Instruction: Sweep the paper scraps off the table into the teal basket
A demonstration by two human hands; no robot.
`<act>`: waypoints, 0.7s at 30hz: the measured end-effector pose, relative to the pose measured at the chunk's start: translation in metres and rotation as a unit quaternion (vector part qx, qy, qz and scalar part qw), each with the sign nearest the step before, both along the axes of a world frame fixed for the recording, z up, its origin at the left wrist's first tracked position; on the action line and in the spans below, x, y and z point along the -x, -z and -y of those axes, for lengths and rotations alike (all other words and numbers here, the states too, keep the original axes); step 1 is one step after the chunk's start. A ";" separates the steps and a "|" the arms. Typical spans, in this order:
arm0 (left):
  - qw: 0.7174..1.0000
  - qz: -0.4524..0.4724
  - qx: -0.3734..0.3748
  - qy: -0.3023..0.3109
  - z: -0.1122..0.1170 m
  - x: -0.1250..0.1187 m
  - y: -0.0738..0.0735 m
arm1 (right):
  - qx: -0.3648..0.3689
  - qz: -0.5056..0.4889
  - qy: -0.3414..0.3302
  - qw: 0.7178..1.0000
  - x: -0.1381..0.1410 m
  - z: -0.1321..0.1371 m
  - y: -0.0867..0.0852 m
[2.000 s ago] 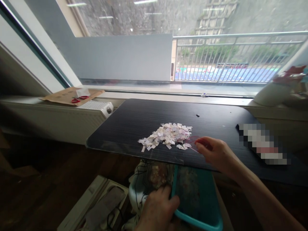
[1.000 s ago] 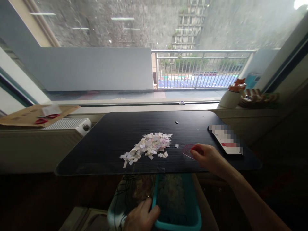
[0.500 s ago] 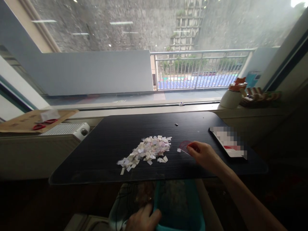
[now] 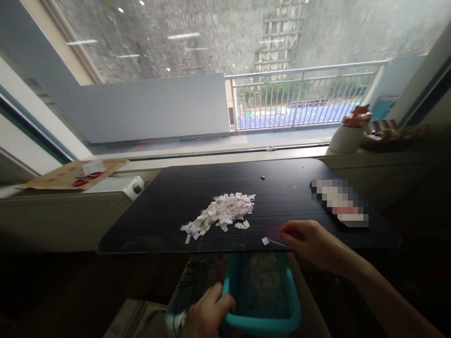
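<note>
Between the fingers of my right hand (image 4: 305, 239) is a thin, see-through pink piece with a rounded edge (image 4: 274, 233), held low over the front of the black table (image 4: 158, 211). A small white paper scrap (image 4: 265, 241) lies at its left edge. My left hand (image 4: 207, 310) is closed on the left rim of a turquoise plastic basin (image 4: 264, 324), which sits below the table's front edge. Pale scraps, dim in the shade, lie inside the basin. On the table, left of my right hand, is a heap of small paper scraps (image 4: 225, 211).
A blurred-out flat item (image 4: 338, 204) lies at the table's right. A tiny dark object (image 4: 262, 177) is near the back. Red-handled scissors (image 4: 84, 180) rest on brown cardboard (image 4: 52, 176) at left. A white pot (image 4: 347, 138) stands on the sill.
My right hand has moved toward the table's front edge with the pink piece, and the lone scrap has shifted the same way. The basin now shows more fully, my left hand still on its rim.
</note>
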State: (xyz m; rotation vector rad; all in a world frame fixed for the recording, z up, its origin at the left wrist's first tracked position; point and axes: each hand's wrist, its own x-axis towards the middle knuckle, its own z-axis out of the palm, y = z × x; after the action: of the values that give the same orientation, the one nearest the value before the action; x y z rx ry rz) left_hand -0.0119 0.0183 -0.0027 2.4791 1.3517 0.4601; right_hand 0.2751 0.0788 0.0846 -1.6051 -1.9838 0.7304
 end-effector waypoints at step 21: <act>0.997 -0.060 0.038 -0.011 0.000 -0.004 0.016 | -0.023 0.032 0.036 0.999 0.025 -0.026 -0.001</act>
State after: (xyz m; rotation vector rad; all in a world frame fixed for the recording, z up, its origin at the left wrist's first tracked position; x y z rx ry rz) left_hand -0.0074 0.0186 -0.0184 2.4675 1.4154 0.2618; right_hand 0.2497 0.1045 0.0859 -1.6824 -1.9625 0.6074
